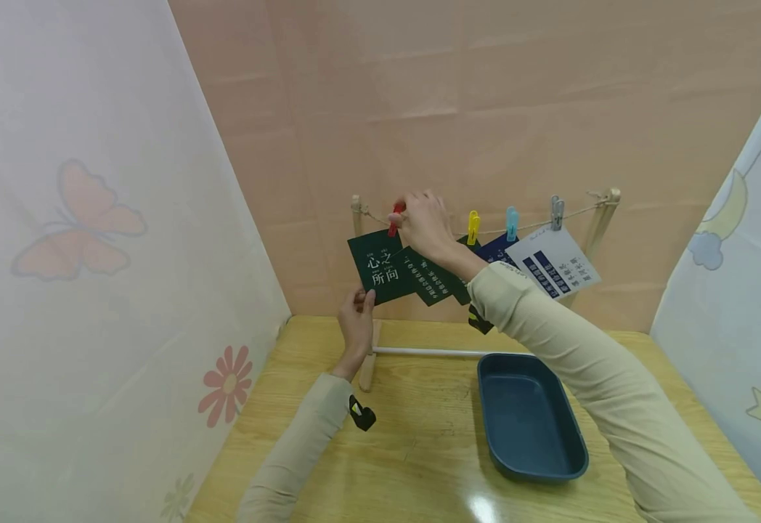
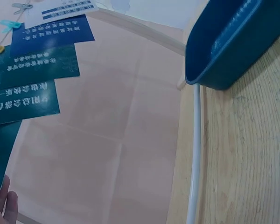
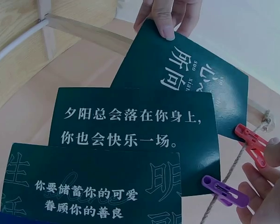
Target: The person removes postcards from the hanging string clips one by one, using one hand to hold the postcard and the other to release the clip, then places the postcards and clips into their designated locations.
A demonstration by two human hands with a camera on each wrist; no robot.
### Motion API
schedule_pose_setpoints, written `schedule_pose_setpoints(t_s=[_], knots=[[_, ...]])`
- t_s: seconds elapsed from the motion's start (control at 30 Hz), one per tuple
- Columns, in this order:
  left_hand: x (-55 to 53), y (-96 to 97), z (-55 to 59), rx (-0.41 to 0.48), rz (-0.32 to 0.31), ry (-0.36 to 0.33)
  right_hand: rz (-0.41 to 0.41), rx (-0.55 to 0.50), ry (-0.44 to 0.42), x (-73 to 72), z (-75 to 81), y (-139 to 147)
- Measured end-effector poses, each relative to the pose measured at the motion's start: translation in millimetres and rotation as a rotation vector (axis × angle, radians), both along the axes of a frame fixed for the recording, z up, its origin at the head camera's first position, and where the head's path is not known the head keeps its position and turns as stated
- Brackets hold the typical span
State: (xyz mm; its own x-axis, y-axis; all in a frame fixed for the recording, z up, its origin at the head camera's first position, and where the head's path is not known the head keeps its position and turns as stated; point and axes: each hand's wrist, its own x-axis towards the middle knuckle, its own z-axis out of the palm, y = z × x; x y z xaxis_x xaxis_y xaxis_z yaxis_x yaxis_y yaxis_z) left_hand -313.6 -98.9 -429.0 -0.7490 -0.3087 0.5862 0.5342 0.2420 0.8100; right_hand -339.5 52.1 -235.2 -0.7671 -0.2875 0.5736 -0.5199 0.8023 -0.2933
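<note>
From the head view, the left hand (image 1: 356, 327) has its thumb and fingers nearly closed on the lower edge of the front green card (image 1: 380, 267), and the right hand (image 1: 425, 224) is up at the red clothespin (image 1: 393, 229) on that card's top corner. I count four clothespins here: red, yellow (image 1: 473, 228), light blue (image 1: 512, 224), grey (image 1: 557, 213), all on one string (image 1: 579, 212). One blue tray (image 1: 529, 418) sits on the table (image 1: 420, 428).

Left wrist cam gets five cards: three green, one blue card (image 2: 51, 35), one white card (image 2: 60, 10). Left fingers just poke in at the corner, touching the front one.

Right wrist cam's the clearest: left thumb flat on the front green card, right thumb and fingers curled in, pinching the red clothespin, with one purple clothespin (image 3: 225, 191) just beside it.
</note>
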Motion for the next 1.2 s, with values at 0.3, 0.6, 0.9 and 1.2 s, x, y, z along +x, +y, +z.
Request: schedule_pose_setpoints(t_s=[0.3,0.6,0.9,1.2], knots=[[4.5,2.5,6.5,-0.006,-0.008,-0.017,0.019,-0.071,-0.007,-0.7,0.0,0.9],[3.7,2.1,7.1,-0.014,-0.007,-0.027,0.058,-0.122,0.051,-0.3,0.6,5.5],[4.1,1.2,6.1,-0.006,-0.006,-0.031,0.099,-0.119,0.158,-1.6,-3.0,5.1],[3.3,-0.4,6.5,-0.013,-0.008,-0.033,0.11,-0.228,0.186,-5.0,-6.1,6.4]])
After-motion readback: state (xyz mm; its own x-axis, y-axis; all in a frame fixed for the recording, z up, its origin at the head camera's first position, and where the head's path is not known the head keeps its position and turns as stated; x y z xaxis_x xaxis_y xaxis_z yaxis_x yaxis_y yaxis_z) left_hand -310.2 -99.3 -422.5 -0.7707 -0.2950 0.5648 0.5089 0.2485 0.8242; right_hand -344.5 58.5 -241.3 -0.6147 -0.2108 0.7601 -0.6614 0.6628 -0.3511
